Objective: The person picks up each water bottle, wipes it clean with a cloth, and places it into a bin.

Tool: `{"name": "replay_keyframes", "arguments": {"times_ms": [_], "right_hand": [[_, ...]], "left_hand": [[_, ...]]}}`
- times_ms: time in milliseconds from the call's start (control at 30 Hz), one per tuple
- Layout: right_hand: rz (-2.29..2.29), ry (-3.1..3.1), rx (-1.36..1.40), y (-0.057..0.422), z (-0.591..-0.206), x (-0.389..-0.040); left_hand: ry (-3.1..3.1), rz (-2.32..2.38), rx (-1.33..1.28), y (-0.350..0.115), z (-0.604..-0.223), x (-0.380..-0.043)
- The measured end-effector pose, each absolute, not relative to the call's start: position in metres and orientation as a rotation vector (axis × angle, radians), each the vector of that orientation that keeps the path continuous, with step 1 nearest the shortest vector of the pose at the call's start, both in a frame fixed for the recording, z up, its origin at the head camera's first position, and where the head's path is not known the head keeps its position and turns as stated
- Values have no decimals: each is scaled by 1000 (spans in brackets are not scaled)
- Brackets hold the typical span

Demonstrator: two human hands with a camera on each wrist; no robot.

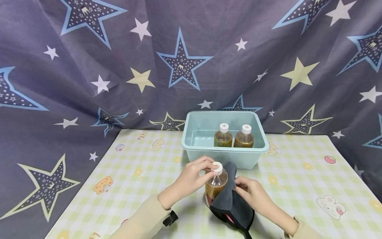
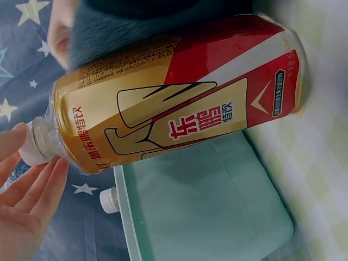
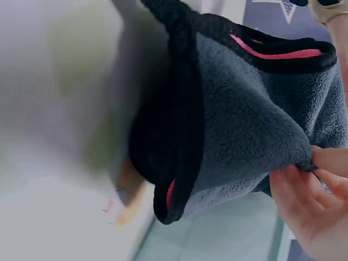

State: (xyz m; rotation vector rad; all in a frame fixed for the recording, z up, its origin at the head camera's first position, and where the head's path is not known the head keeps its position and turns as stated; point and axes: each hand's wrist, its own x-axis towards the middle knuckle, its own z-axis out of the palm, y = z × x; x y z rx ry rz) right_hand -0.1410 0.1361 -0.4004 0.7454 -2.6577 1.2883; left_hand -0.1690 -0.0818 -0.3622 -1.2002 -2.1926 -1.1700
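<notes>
My left hand [image 1: 199,173] grips the white cap of a drink bottle [image 1: 215,188] that stands upright in front of the bin. In the left wrist view the bottle [image 2: 163,103] shows a gold and red label, and the left fingers [image 2: 46,185] reach round its cap and neck. My right hand [image 1: 252,194] pinches a fold of a dark grey cloth [image 1: 231,199] with black edging and pink inside. The cloth hangs against the bottle's right side and hides part of it. Close up, thumb and fingers of the right hand [image 3: 310,190] hold the cloth [image 3: 244,119].
Behind the hands stands a pale blue bin [image 1: 221,157] holding two capped bottles, a left one [image 1: 223,136] and a right one [image 1: 244,136]. A checked tablecloth [image 1: 143,186] covers the table. A star-patterned curtain [image 1: 119,66] hangs behind and at the sides.
</notes>
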Motion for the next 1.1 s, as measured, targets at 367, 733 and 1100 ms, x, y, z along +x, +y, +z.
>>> {"name": "replay_keyframes", "arguments": {"times_ms": [367,733,1100], "right_hand": [[1296,-2561,749,134,-398,-141],[1243,-2606,732,131,-411,-142],[1245,-2736,740,131,-429,-147]], "left_hand": [[-2208,-1178,-1184,-82,-362,-169],[-2211,-1184,-1177,-82,-362,-168],[-2184,-1171,-1197,-82,-364,-169]]}}
